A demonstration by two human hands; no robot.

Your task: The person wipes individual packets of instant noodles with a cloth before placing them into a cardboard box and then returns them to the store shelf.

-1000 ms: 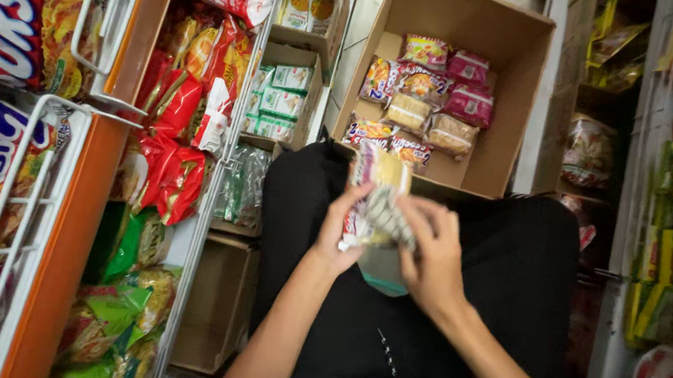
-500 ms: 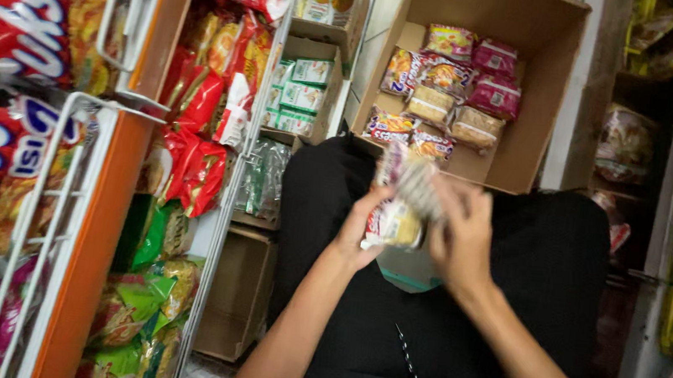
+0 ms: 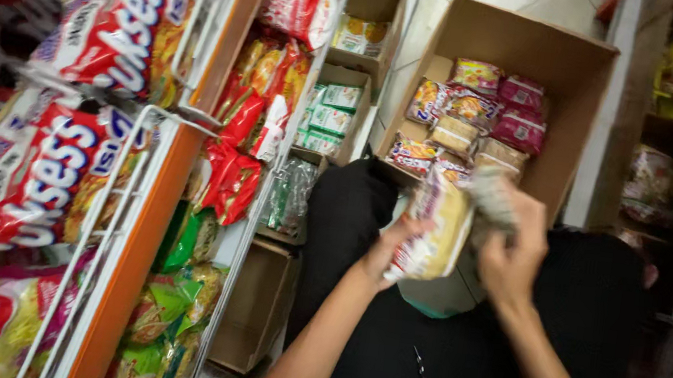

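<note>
Left hand (image 3: 391, 250) closed on a noodle packet (image 3: 436, 230), held upright over the lap, just in front of the open cardboard box (image 3: 573, 72). Right hand (image 3: 513, 247) curled around a second packet (image 3: 495, 194); motion blur hides print and exact finger placement. Box filled with more small packets (image 3: 467, 115), lower row partly hidden behind both hands. Wire rack (image 3: 142, 192) of large red bags at left, cut off by frame edge.

Light is dim and warm, brightest on the far box (image 3: 570, 64). Both hands (image 3: 515, 252) smear with motion blur. The left racks (image 3: 97, 212) stretch and soften near the edge.
</note>
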